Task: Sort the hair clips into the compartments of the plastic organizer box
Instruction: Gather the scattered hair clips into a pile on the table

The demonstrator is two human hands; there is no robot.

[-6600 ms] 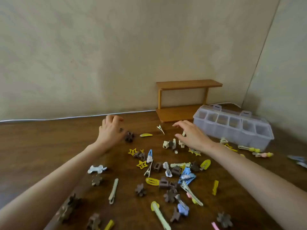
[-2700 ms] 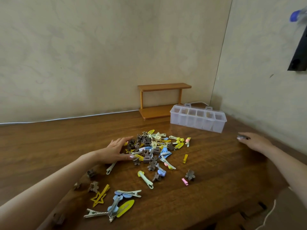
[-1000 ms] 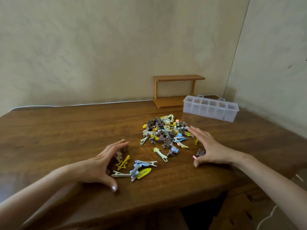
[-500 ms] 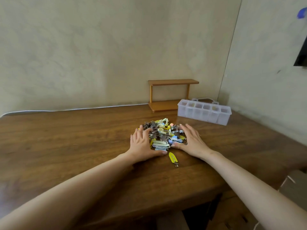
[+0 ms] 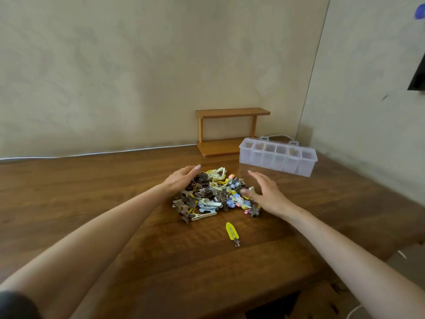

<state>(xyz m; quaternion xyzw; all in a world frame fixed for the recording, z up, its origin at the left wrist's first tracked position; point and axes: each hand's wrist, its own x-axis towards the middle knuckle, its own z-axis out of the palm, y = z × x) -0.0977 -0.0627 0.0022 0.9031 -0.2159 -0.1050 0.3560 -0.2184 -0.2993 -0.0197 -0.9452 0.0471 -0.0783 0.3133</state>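
A heap of hair clips (image 5: 213,196) in brown, yellow, cream, blue and pink lies mid-table. My left hand (image 5: 181,179) cups the heap's left side, fingers apart, holding nothing. My right hand (image 5: 266,192) stands on edge against its right side, also open. One yellow snap clip (image 5: 232,231) lies alone in front of the heap. The clear plastic organizer box (image 5: 278,158), a row of several compartments, sits at the back right, lid open.
A small wooden two-tier shelf (image 5: 230,131) stands against the wall behind the heap, left of the box. A white cable (image 5: 92,154) runs along the table's back edge. The table's front edge (image 5: 264,293) is close below my arms.
The scattered clips have been swept into one tight heap. In the last half second my hands have spread slightly apart and lifted off the pile's front.
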